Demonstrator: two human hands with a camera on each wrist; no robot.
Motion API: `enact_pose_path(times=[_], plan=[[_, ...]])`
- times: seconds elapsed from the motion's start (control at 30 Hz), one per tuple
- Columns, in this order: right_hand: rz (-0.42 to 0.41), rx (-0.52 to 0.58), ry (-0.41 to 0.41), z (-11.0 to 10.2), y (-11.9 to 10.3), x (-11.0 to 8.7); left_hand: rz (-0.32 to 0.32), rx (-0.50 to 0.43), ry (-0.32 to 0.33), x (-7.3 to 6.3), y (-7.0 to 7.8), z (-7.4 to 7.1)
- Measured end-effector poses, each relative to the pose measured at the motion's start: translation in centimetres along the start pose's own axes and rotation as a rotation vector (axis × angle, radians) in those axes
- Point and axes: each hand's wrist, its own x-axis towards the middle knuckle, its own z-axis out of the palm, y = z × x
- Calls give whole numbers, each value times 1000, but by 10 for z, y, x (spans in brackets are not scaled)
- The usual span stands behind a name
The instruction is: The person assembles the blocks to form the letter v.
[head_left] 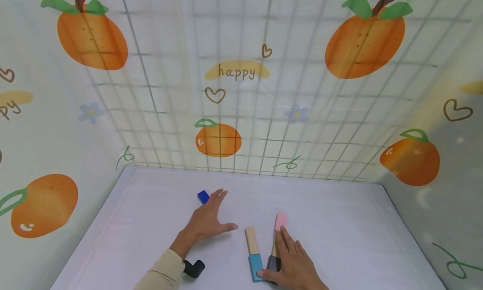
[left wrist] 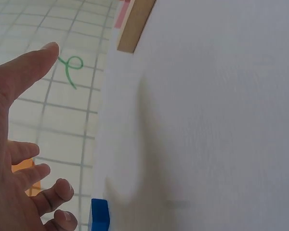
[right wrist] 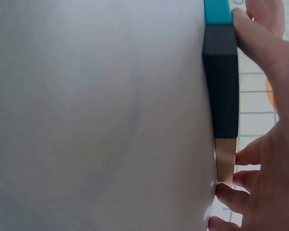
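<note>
My left hand (head_left: 205, 220) hovers over the white table, fingers spread and holding nothing. Just beyond its fingertips lies a small blue block (head_left: 202, 196), partly covered by the hand in the head view. My right hand (head_left: 299, 262) rests on a row of blocks, fingers nearly straight. This row has a pink block (head_left: 280, 220) at the far end, a plain wooden block (head_left: 274, 246) in the middle and a dark grey block (right wrist: 221, 82) nearest me. Its thumb touches a teal block (head_left: 255, 265), which lies end to end with another plain wooden block (head_left: 251, 239).
The white tabletop (head_left: 347, 231) meets a patterned cloth wall (head_left: 249, 113) at the back, with more cloth at both sides. A black object (head_left: 194, 269) shows beside the left sleeve (head_left: 162, 271), at the wrist.
</note>
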Motion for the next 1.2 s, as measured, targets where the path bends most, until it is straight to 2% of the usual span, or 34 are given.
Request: enact_pose_path(times=[0.5, 0.87, 1.2], plan=[[-21, -11, 12, 0, 0, -2, -48, 18, 29, 3, -21, -4], [-37, -2, 11, -1, 1, -3, -100, 2, 38, 4, -30, -12], [-30, 7, 18, 0, 1, -2, -138, 18, 54, 7, -39, -12]])
